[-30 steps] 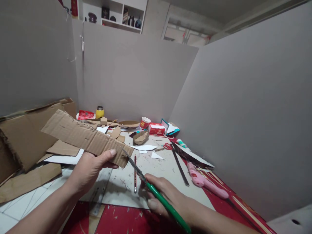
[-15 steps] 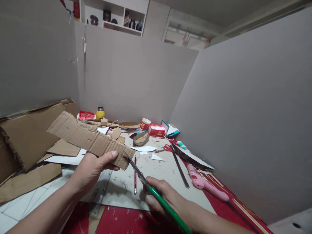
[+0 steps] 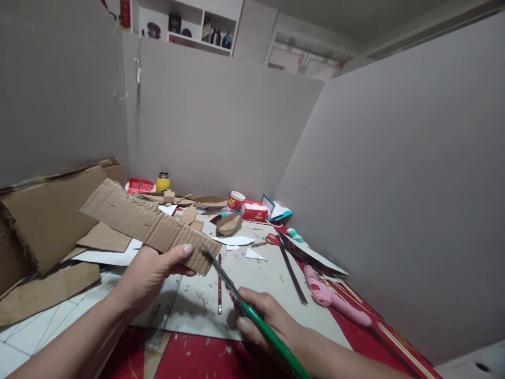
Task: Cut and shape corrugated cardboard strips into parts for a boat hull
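Note:
A long strip of corrugated cardboard [image 3: 138, 218] with a ragged upper edge is raised over the table. My left hand [image 3: 158, 268] grips its lower edge near the right end, thumb on top. My right hand [image 3: 262, 316] is closed round green-handled scissors [image 3: 224, 279]. Their blades reach up to the strip's right end, and the tips lie over its face. Whether the blades straddle the cardboard I cannot tell. Beneath the scissors a dark red pencil [image 3: 220, 295] lies on the white work surface [image 3: 276, 284].
Cardboard sheets [image 3: 59, 210] lean at the left. A pink glue gun [image 3: 335, 300], a dark metal ruler [image 3: 292, 273] and red-handled scissors [image 3: 273, 239] lie at the right. Behind stand a paper cup [image 3: 235, 200], a red box [image 3: 254, 210] and a yellow jar [image 3: 163, 182]. Grey panels enclose the table.
The whole view has shifted very slightly. My hands, the cardboard strip and the scissors keep nearly the same positions relative to one another.

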`<state>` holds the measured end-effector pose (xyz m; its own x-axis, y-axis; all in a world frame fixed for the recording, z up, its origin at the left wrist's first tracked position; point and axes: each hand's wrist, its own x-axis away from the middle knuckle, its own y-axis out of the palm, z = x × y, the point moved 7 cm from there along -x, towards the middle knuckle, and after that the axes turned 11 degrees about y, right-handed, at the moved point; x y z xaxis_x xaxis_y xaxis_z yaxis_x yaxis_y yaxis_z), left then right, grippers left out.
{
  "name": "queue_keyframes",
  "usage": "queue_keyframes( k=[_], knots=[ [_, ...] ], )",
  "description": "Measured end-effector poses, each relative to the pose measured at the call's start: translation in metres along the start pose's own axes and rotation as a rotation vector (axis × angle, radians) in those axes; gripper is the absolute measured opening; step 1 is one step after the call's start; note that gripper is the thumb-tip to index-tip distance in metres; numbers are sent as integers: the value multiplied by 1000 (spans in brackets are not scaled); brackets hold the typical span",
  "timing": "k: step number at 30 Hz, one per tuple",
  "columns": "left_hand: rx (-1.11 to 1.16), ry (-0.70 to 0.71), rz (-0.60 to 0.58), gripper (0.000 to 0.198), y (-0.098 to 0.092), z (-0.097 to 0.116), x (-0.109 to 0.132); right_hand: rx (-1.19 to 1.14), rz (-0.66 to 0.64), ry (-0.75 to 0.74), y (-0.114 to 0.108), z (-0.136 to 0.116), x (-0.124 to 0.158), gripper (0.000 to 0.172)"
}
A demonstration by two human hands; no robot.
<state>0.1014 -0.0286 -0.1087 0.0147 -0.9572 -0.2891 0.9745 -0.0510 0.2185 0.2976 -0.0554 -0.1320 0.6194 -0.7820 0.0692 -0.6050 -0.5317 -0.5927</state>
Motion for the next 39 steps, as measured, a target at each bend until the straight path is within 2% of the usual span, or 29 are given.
queue_keyframes(
  k=[15,26,30,34,39],
  knots=[
    [1,-5,-1,31,0,-2,0,-98,11,-36,5,9,-3,41],
    [7,5,4,31,1,0,0,-89,13,-22,7,15,-2,40],
    [9,-13,15,31,1,-1,2,-10,18,5,3,4,0,41],
    [-15,-51,-47,34,9,-2,7,110,35,-12,-2,-7,6,39],
    [-57,-74,-57,34,11,-6,10,137,62,19,-5,-5,10,36]
  ],
)
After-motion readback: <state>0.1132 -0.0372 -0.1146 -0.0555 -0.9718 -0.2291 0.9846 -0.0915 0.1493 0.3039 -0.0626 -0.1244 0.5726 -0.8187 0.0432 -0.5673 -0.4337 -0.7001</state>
